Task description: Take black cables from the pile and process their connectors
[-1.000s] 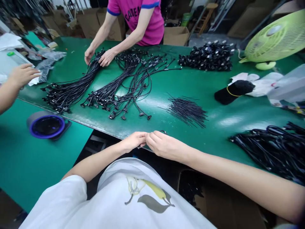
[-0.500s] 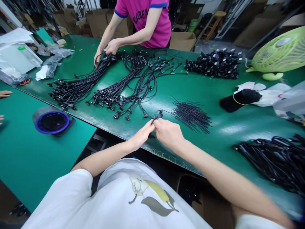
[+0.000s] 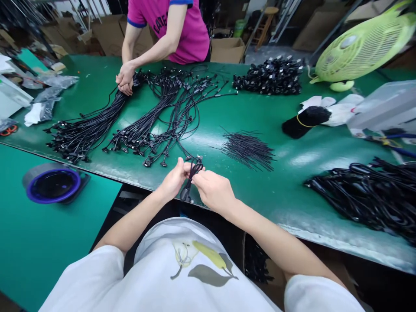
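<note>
Between my hands, over the front edge of the green table, is a black cable (image 3: 190, 182) folded into a small looped bundle. My left hand (image 3: 175, 178) grips the bundle from the left, thumb raised and fingers behind it. On its right side my right hand (image 3: 214, 188) pinches the middle of the bundle; whether a tie is in those fingertips is too small to tell. Just beyond my hands lies a pile of thin black twist ties (image 3: 248, 149). To the left of it, loose black cables (image 3: 182, 125) spread over the table.
Across the table (image 3: 211, 112), a co-worker in a pink shirt (image 3: 183, 34) holds a long cable bunch (image 3: 94, 125). Heaped connectors (image 3: 269, 76), a green fan (image 3: 360, 47) and a banded black bundle (image 3: 305, 121) stand right. Folded cables (image 3: 367, 195) lie near right; a blue-rimmed round dish (image 3: 53, 186) sits left.
My hands have drawn slightly apart and turned, so the looped cable bundle now shows between them. The co-worker's hands have come together around the cable bunch. The view has shifted to the right.
</note>
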`<action>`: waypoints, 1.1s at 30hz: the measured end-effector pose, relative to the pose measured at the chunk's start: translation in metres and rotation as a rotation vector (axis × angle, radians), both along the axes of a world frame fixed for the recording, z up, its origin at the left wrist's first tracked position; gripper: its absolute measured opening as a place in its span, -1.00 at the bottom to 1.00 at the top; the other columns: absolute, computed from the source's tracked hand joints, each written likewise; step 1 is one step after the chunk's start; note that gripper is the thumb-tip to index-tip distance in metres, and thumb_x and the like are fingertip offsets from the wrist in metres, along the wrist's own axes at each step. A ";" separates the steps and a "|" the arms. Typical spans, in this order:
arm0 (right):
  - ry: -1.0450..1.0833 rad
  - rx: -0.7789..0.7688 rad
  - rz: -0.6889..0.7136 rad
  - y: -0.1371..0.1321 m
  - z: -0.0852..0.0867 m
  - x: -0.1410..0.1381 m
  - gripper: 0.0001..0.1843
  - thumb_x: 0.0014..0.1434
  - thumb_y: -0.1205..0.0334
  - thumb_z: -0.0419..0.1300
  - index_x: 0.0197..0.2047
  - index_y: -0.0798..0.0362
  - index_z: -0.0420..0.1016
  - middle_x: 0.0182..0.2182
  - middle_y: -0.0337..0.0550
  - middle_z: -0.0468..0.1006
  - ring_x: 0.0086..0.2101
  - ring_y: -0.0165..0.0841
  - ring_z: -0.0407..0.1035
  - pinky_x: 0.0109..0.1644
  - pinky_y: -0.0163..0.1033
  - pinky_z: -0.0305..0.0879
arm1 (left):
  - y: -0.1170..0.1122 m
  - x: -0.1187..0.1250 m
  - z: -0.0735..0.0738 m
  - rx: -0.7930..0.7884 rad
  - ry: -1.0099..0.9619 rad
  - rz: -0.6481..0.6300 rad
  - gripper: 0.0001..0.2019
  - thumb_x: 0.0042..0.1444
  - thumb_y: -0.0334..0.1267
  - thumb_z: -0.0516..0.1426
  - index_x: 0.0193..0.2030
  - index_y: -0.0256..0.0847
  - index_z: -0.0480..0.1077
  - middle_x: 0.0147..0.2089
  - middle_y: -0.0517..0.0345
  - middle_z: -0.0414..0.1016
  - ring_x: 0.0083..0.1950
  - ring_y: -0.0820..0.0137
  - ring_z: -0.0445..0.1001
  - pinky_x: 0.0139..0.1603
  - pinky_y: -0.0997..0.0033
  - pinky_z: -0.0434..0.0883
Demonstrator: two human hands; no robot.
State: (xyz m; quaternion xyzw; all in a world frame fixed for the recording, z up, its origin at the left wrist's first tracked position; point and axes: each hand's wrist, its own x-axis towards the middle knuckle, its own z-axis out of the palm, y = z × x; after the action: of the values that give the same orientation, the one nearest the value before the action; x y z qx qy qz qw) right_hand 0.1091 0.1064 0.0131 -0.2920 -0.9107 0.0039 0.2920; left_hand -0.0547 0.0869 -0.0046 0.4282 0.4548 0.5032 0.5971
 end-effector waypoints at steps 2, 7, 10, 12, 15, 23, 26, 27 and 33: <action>-0.030 0.036 -0.046 -0.002 -0.002 0.000 -0.73 0.31 0.34 0.01 -0.41 0.05 0.40 -0.49 -0.20 0.45 -0.42 -0.37 0.23 -0.34 -0.26 0.04 | -0.002 -0.003 0.007 0.040 -0.002 0.007 -0.26 0.21 0.31 -0.18 -0.45 -0.29 0.53 -0.28 0.00 0.44 -0.23 0.35 0.34 -0.19 0.37 0.32; 0.032 0.035 -0.228 0.009 -0.004 0.007 -0.72 0.34 0.29 0.00 -0.40 0.04 0.39 -0.49 -0.19 0.45 -0.41 -0.37 0.23 -0.33 -0.27 0.04 | -0.015 0.005 0.006 0.033 0.197 0.035 -0.48 0.09 0.19 0.15 -0.58 -0.27 0.45 -0.30 0.09 0.35 -0.21 0.39 0.33 -0.08 0.40 0.30; 0.052 0.000 -0.199 0.006 -0.008 0.006 -0.72 0.34 0.31 -0.01 -0.41 0.04 0.38 -0.49 -0.19 0.44 -0.41 -0.36 0.23 -0.33 -0.26 0.05 | -0.014 0.015 -0.006 0.001 0.135 0.078 -0.59 0.05 0.15 0.20 -0.28 -0.22 0.48 -0.23 0.13 0.44 -0.13 0.37 0.38 0.02 0.38 0.31; 0.087 -0.075 -0.196 0.002 -0.014 0.002 -0.71 0.33 0.32 -0.02 -0.41 0.04 0.38 -0.48 -0.18 0.44 -0.40 -0.35 0.25 -0.32 -0.26 0.06 | -0.012 0.020 -0.012 -0.032 0.040 0.011 -0.58 0.07 0.09 0.22 -0.08 -0.20 0.46 -0.10 0.08 0.50 -0.02 0.33 0.41 0.11 0.32 0.30; 0.226 -0.294 -0.217 -0.001 -0.022 -0.002 -0.72 0.34 0.26 -0.04 -0.37 0.03 0.41 -0.41 -0.14 0.49 -0.36 -0.35 0.31 -0.29 -0.27 0.11 | -0.012 0.029 -0.015 -0.068 -0.112 0.008 -0.59 0.10 0.01 0.22 -0.03 -0.24 0.47 0.04 -0.02 0.52 0.08 0.26 0.43 0.17 0.27 0.29; 0.592 -0.961 -0.124 0.020 -0.017 0.027 -0.62 0.26 -0.07 0.06 -0.37 0.06 0.45 -0.51 -0.23 0.42 -0.47 -0.42 0.30 -0.38 -0.31 0.22 | -0.007 0.035 -0.001 -0.029 -0.198 0.109 -0.62 0.07 -0.07 0.27 -0.05 -0.23 0.37 -0.20 0.06 0.56 -0.20 0.40 0.54 -0.11 0.39 0.42; 0.750 -0.876 -0.151 0.028 -0.007 0.033 -0.62 0.17 -0.07 0.18 -0.08 0.02 0.46 -0.16 -0.11 0.53 -0.19 -0.32 0.43 -0.12 -0.23 0.35 | -0.005 0.037 -0.001 -0.051 -0.148 -0.013 -0.58 0.09 -0.02 0.24 -0.02 -0.20 0.29 -0.37 0.23 0.47 -0.52 0.55 0.40 -0.44 0.51 0.33; 0.781 -0.912 -0.127 0.028 -0.004 0.031 -0.61 0.16 -0.06 0.19 -0.06 0.02 0.45 -0.13 -0.10 0.53 -0.17 -0.30 0.44 -0.08 -0.20 0.37 | -0.006 0.039 -0.002 -0.041 -0.126 -0.054 -0.57 0.10 0.00 0.22 0.00 -0.19 0.27 -0.39 0.27 0.43 -0.57 0.58 0.33 -0.51 0.53 0.27; 1.005 -1.038 0.010 0.005 0.005 0.014 -0.62 0.28 0.07 0.07 0.13 -0.03 0.31 -0.01 -0.06 0.49 -0.03 -0.28 0.46 0.08 -0.12 0.39 | -0.012 0.052 -0.014 0.014 0.231 -0.070 -0.52 0.21 0.16 0.03 0.03 -0.20 0.30 -0.51 0.32 0.22 -0.57 0.56 0.13 -0.54 0.50 0.08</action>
State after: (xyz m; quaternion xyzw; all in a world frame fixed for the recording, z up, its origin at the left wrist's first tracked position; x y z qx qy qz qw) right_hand 0.1226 0.1110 0.0180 -0.3520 -0.5484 0.5712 0.4991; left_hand -0.0028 0.0748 -0.0184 0.5030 0.5020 0.4326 0.5548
